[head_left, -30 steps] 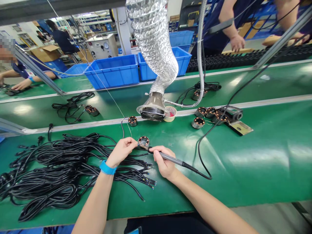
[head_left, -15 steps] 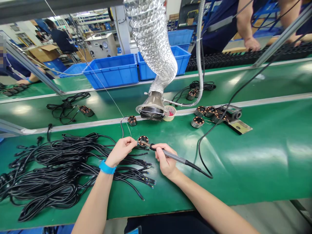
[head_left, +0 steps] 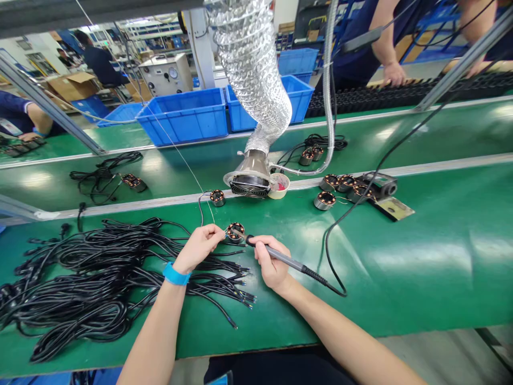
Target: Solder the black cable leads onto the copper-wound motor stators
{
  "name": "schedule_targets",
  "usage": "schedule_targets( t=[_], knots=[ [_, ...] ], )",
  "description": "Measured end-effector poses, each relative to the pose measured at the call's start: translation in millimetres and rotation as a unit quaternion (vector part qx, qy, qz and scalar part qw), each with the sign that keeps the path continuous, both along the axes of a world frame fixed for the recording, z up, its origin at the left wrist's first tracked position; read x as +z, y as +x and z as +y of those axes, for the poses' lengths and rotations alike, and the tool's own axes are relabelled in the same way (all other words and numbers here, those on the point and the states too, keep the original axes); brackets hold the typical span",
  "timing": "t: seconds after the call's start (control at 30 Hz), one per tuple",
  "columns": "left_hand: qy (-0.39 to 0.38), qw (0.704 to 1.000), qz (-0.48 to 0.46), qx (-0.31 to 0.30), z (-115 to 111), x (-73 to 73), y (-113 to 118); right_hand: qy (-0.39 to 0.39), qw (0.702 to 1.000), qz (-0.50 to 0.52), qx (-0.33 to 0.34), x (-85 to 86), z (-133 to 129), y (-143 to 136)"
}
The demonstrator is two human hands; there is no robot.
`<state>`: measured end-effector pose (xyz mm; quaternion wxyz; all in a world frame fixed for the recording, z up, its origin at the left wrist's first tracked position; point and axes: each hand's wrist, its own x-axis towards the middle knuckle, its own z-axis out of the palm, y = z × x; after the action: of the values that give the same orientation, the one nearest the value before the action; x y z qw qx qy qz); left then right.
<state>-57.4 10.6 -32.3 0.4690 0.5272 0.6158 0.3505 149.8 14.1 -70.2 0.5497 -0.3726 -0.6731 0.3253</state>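
Note:
A motor stator with copper windings sits on the green bench before me. My right hand is wrapped around the grey handle of a soldering iron, whose tip reaches over the stator's ring. At the stator's left edge, my left hand is closed in a pinch on a thin wire; its exact end is hidden by the fingertips. A fine solder wire hangs from above and comes down just above the left fingers. Behind it stands another stator with a black cable.
Bundled black cables cover the bench's left. A fume extractor hood hangs ahead, beside a tape roll. Several stators and an iron stand lie right. Beyond are a belt carrying cabled stators, blue bins and co-workers.
Both my hands and the iron stay nearly still over the stator. The cabled stators on the far belt have shifted left. The co-worker's hand at the upper right has also moved left.

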Motion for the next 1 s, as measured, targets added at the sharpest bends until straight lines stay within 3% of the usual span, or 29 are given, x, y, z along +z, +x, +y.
schedule_targets(
  t=[0.43,0.73,1.0],
  knots=[
    [0.001,1.0,0.008,-0.018,-1,0.7,-3,0.013,1.0,0.001,-0.008,3.5,1,1],
    [-0.044,0.996,-0.078,-0.014,-1,2.8,-18,0.014,1.0,0.005,-0.01,5.0,1,2],
    [-0.023,0.998,-0.03,0.041,3,-2.1,1,0.016,1.0,0.007,-0.011,6.1,0,2]
  ],
)
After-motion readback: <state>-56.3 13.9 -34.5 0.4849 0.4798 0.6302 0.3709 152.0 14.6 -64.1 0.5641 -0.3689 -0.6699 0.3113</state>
